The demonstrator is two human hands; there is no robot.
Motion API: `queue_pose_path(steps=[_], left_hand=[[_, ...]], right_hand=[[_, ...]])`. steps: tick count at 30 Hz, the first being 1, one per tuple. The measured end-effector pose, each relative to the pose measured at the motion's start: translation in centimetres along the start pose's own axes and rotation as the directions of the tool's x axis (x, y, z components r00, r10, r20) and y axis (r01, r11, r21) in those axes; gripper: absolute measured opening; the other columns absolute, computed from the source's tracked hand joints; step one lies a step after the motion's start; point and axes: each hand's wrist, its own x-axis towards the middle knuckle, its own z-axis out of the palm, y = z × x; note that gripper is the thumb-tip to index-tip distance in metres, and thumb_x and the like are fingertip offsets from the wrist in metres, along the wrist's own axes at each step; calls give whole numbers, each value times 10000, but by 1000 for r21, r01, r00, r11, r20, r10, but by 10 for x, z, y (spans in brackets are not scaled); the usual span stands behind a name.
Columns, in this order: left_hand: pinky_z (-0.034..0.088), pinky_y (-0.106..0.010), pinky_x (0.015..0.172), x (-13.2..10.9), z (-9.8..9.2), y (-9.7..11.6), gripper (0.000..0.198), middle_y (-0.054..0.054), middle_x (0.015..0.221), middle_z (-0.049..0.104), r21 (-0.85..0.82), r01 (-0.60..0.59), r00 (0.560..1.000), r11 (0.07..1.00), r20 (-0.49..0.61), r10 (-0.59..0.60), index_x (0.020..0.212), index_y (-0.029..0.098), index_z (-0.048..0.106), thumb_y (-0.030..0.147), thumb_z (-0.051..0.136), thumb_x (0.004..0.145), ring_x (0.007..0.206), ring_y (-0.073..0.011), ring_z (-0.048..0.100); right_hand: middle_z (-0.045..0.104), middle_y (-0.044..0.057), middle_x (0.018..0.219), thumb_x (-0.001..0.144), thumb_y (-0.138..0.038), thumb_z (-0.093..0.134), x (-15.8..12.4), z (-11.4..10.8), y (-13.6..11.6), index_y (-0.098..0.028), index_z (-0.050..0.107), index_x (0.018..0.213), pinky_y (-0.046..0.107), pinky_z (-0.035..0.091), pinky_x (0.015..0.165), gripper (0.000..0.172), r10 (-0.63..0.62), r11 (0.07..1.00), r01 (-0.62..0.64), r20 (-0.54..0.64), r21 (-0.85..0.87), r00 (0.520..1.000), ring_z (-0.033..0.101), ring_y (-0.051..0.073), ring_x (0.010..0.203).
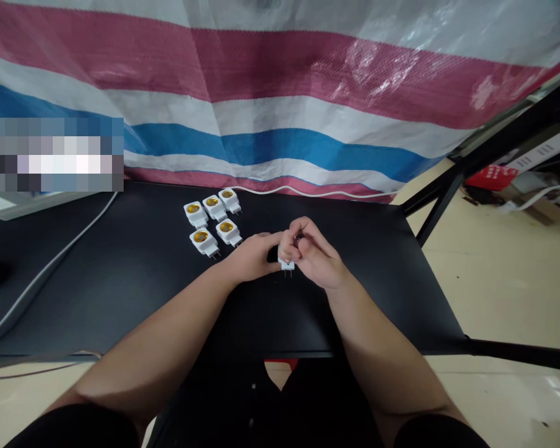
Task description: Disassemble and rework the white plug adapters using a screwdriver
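As the left hand [252, 258] and right hand [315, 254] hold a white lamp-socket adapter [286, 265] in a narrow grip over the black bench [121, 292], its prongs [287, 274] point toward the person. Five more adapters [212, 208] sit just beside the left hand.

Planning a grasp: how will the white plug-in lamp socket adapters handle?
The white plug-in lamp socket adapter looks like moulded plastic, so probably light and stiff. Its blocky body lying flat on the black table seems unlikely to roll. The thin metal prongs may snag when pushed.
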Motion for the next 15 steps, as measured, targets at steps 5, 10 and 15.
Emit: queue_pose_path(steps=[5, 10, 15], left_hand=[[494, -313, 760, 0, 0, -2, 277, 14, 857, 688, 3, -7, 1000, 1000, -5, 7, 1101, 230, 669, 218, 803, 859, 800, -187, 663], [498, -317, 783, 0, 1, -3, 202, 17, 856, 679, -13, -25, 1000, 1000, 7, 25, 1032, 224, 651, 263, 792, 892, 803, -177, 656], [514, -334, 787, 1, 0, -1, 225, -11, 948, 712, 5, 3, 1000, 1000, 12, -3, 1060, 223, 662, 302, 790, 893, 862, -202, 680]], right_hand=[[572, -7, 939, 1023, -459, 706, 0, -7, 3, -259, 570, 1038, 326, 512, 725, 243, -41, 994, 36, -47, -101, 998, 563, 134, 739], [567, 27, 882, 1075, -494, 596, -3, -10, -5, -212, 678, 983, 348, 500, 741, 307, 36, 992, -37, -9, -120, 999, 595, 176, 798], [411, -51, 653, 1074, -596, 537, -4, -4, -2, -231, 616, 1004, 321, 395, 638, 380, 62, 996, -62, -10, -58, 998, 410, 152, 615]])
